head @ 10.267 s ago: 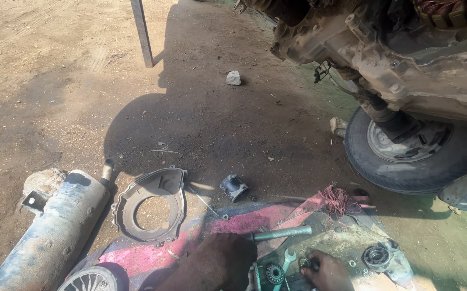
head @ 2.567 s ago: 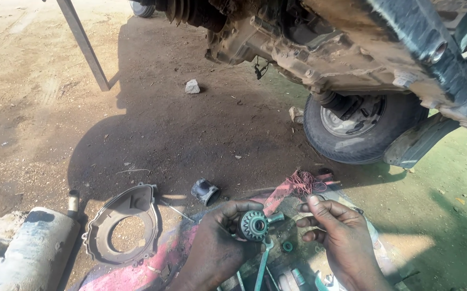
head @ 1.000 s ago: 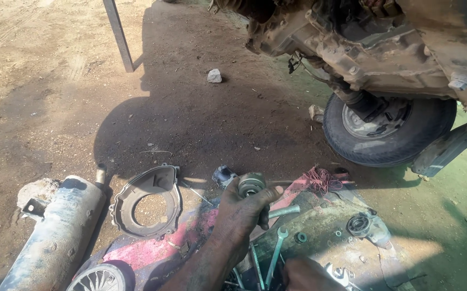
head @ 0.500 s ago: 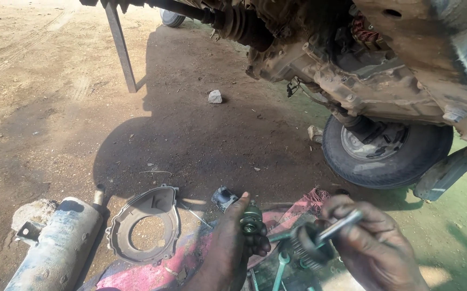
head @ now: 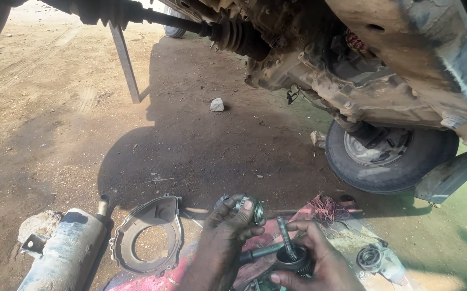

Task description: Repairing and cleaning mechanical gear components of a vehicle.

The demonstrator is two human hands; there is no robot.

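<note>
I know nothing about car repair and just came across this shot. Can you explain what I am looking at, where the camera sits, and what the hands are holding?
The camera is worn on a person's head and looks down at their own two bare hands, close to dirt ground beside a raised vehicle with one tyre visible. The left hand holds up a small round metal ring-like part. The right hand grips a cup-shaped metal piece with a splined shaft sticking up from it. Around them lie a flat ring-shaped metal cover, a dusty cylindrical part, a reddish cloth and a small stone farther off.
</note>
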